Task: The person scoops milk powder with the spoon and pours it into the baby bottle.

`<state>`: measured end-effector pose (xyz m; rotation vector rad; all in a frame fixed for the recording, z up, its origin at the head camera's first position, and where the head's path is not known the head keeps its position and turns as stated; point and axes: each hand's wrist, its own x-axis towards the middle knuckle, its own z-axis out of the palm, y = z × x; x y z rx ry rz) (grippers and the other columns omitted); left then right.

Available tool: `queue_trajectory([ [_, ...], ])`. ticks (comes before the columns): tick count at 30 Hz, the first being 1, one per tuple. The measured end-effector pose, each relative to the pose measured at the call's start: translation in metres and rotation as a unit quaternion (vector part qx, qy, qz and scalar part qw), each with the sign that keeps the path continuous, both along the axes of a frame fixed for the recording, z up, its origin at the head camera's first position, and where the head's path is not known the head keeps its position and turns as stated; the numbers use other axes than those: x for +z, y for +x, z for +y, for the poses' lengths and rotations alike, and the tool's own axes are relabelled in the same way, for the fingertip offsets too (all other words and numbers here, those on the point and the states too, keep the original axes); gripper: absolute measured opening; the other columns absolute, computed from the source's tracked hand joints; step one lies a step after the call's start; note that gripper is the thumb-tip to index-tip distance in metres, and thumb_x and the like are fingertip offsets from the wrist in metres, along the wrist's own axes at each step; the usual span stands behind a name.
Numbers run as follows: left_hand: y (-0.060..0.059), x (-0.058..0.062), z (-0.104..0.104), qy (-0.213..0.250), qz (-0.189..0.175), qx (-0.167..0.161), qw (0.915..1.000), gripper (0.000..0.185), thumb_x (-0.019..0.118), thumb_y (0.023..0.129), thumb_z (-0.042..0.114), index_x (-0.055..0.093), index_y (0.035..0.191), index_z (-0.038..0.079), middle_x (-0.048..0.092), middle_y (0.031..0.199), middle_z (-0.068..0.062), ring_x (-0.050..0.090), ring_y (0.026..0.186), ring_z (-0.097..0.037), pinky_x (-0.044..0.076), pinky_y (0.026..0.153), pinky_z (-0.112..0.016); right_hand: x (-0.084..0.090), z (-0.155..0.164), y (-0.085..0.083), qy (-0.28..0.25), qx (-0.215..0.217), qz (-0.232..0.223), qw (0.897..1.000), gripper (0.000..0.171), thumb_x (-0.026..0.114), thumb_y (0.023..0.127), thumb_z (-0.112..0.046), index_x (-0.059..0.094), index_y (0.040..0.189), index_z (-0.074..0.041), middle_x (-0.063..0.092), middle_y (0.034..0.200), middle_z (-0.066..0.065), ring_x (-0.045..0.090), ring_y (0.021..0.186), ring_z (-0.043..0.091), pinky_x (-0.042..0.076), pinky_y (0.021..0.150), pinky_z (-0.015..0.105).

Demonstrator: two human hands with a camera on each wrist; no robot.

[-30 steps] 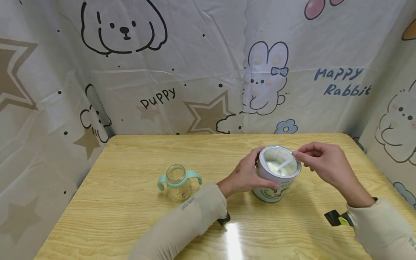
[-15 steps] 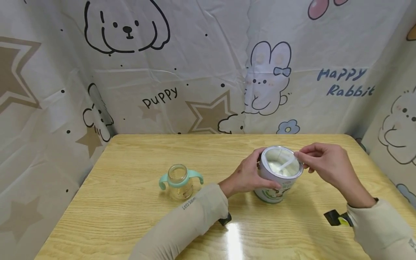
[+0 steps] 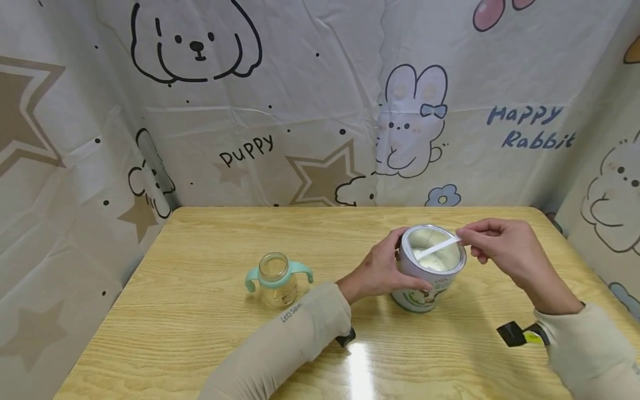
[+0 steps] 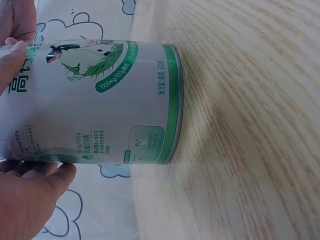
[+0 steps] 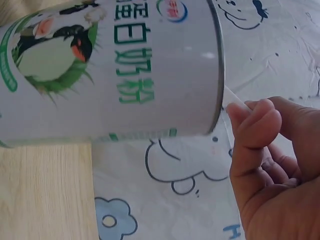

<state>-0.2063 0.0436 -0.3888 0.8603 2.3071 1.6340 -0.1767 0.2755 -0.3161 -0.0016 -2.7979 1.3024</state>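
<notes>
scoop handle (image 3: 439, 248) now higher, pinched in right fingers (image 3: 467, 238) (left hand (image 3: 380, 270) gripping tin (image 3: 425, 278))

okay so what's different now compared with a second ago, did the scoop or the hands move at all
The right hand has lifted the white scoop it pinches: its handle now lies flatter across the rim, where before it slanted down into the powder. The hand itself edged up and slightly right. The left hand keeps its grip on the side of the tin, which has not shifted, and the handled bottle stands where it was on the table.
</notes>
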Motion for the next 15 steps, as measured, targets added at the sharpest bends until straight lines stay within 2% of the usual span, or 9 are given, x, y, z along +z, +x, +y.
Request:
queue_trajectory([
  [5,-0.001,-0.001,0.0,0.002,0.003,-0.001,1.0,0.101,0.094,0.069,0.019,0.034,0.151,0.016,0.051,0.141,0.001,0.052,0.117,-0.004,0.048,0.096,-0.02,-0.002,0.016,0.001,-0.046,-0.018,-0.011,0.999,0.047,0.067,0.097,-0.035,0.063,0.113,0.009,0.069,0.079,-0.011,0.059,0.065,0.008,0.056,0.056,0.022],
  [11,-0.001,-0.001,0.0,-0.006,0.008,0.003,0.9999,0.102,0.095,0.069,0.021,0.035,0.151,0.016,0.051,0.141,0.002,0.052,0.117,-0.004,0.048,0.095,-0.02,-0.004,0.025,0.004,0.003,-0.014,-0.006,1.0,0.042,0.065,0.099,-0.032,0.063,0.108,0.009,0.07,0.078,-0.008,0.059,0.062,0.01,0.055,0.053,0.023],
  [15,-0.001,-0.001,0.0,-0.004,0.004,0.003,1.0,0.102,0.095,0.069,0.02,0.035,0.151,0.015,0.051,0.141,0.001,0.053,0.117,-0.005,0.048,0.096,-0.021,-0.004,0.026,0.004,0.001,-0.007,-0.008,1.0,0.044,0.065,0.099,-0.032,0.063,0.11,0.01,0.071,0.08,-0.007,0.061,0.063,0.01,0.057,0.056,0.023],
])
